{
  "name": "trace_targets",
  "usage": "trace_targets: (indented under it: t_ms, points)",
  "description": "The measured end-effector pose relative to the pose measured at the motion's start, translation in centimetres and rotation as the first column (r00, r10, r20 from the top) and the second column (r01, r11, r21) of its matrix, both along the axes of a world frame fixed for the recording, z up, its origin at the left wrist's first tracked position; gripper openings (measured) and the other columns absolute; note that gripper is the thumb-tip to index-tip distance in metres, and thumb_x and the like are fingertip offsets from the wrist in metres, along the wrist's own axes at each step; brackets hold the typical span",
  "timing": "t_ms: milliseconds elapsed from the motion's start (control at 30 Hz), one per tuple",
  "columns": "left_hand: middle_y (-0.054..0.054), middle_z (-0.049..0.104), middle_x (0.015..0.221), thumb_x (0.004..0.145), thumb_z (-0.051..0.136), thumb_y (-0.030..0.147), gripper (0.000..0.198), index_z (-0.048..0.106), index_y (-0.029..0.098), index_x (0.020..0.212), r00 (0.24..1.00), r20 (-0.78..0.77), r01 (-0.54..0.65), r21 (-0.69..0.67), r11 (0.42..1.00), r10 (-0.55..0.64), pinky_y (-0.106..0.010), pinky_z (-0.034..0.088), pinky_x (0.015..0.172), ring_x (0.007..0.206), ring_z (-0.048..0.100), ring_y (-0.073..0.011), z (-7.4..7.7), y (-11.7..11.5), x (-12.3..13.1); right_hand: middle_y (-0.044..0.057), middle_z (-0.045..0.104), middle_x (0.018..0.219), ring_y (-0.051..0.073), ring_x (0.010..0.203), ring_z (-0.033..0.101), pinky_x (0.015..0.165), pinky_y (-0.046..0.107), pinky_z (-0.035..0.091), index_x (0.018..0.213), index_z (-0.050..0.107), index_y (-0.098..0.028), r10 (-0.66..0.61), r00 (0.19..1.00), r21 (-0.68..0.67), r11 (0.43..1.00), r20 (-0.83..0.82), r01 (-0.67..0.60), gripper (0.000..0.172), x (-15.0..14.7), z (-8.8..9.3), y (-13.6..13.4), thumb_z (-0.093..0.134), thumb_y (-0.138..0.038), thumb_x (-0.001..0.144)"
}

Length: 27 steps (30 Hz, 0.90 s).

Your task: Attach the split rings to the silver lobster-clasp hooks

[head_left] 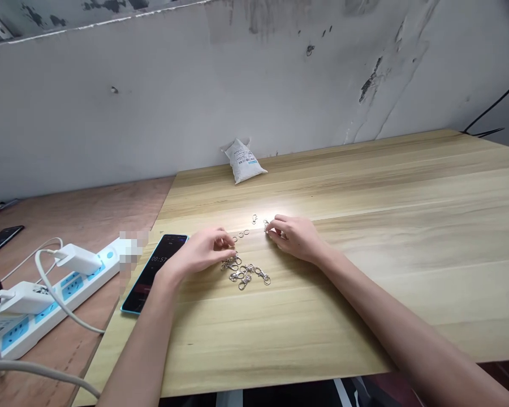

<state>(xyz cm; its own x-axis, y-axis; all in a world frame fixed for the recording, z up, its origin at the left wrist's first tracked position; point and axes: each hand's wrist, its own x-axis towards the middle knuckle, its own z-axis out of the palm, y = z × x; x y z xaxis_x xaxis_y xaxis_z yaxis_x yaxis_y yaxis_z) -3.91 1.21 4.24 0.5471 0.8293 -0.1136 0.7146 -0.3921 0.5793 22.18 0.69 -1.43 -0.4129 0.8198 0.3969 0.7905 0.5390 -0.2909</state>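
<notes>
My right hand (296,236) pinches a small silver lobster clasp (266,224) at its fingertips, just over the table. Curled but with thumb and fingers apart, my left hand (206,249) hovers beside a few loose split rings (241,234); nothing shows in its grip. One single lobster clasp (255,219) lies between and beyond the hands. Nearer to me, below the left fingertips, is a loose pile of several lobster clasps with rings (248,274).
The wooden table (365,294) meets a stained wall. A white plastic packet (245,162) leans at the back. A phone (152,271) showing a timer lies under my left forearm. Further left, a power strip (63,294) with chargers and cables (51,277) rests on a brown surface.
</notes>
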Motion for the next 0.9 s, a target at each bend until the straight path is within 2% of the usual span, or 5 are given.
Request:
trace_targets:
  t_ms: [300, 433, 600, 767, 900]
  points:
    - [-0.002, 0.065, 0.079, 0.084, 0.061, 0.033, 0.015, 0.068, 0.019, 0.084, 0.997, 0.063, 0.059, -0.132, 0.990, -0.051, -0.025, 0.044, 0.061, 0.069, 0.059, -0.0139, -0.8, -0.5, 0.8, 0.001, 0.067, 0.080, 0.011, 0.065, 0.054, 0.058, 0.024, 0.029, 0.086, 0.067, -0.020, 0.034, 0.997, -0.032, 0.999, -0.070, -0.037, 0.014, -0.3, 0.2, -0.2, 0.053, -0.021, 0.089]
    - [-0.001, 0.067, 0.079, 0.085, 0.058, 0.027, 0.013, 0.069, 0.020, 0.084, 0.996, 0.040, 0.086, -0.040, 0.995, -0.085, -0.026, 0.044, 0.065, 0.071, 0.059, -0.0139, -0.9, -0.7, 1.2, 0.000, 0.067, 0.078, 0.010, 0.061, 0.052, 0.057, 0.024, 0.028, 0.085, 0.067, -0.021, 0.056, 0.995, -0.056, 0.997, -0.079, -0.060, 0.013, -0.4, 0.4, -0.4, 0.055, -0.020, 0.088]
    - [-0.001, 0.066, 0.075, 0.085, 0.055, 0.021, 0.016, 0.071, 0.020, 0.081, 0.999, -0.027, 0.050, 0.116, 0.992, -0.047, -0.027, 0.041, 0.064, 0.068, 0.057, -0.0138, -1.0, -0.7, 1.5, 0.000, 0.066, 0.077, 0.011, 0.063, 0.052, 0.058, 0.024, 0.029, 0.085, 0.068, -0.021, 0.059, 0.994, -0.078, 0.995, -0.092, -0.066, 0.013, -0.4, 0.4, -0.4, 0.055, -0.019, 0.087]
    - [-0.002, 0.066, 0.079, 0.087, 0.055, 0.029, 0.018, 0.070, 0.020, 0.086, 0.998, 0.004, 0.066, 0.068, 0.995, -0.066, -0.027, 0.043, 0.065, 0.071, 0.057, -0.0147, -0.6, -0.8, 1.3, 0.001, 0.067, 0.077, 0.011, 0.063, 0.053, 0.058, 0.024, 0.029, 0.087, 0.068, -0.021, 0.056, 0.994, -0.098, 0.993, -0.090, -0.064, 0.014, -0.4, 0.4, -0.4, 0.055, -0.019, 0.088]
    - [-0.002, 0.066, 0.080, 0.082, 0.063, 0.032, 0.016, 0.071, 0.020, 0.087, 0.997, 0.026, 0.077, 0.004, 0.997, -0.077, -0.027, 0.044, 0.065, 0.071, 0.058, -0.0152, -0.7, -0.7, 1.1, 0.000, 0.066, 0.077, 0.011, 0.063, 0.053, 0.058, 0.024, 0.030, 0.087, 0.068, -0.021, 0.064, 0.993, -0.097, 0.993, -0.097, -0.074, 0.014, -0.4, 0.4, -0.4, 0.054, -0.020, 0.088]
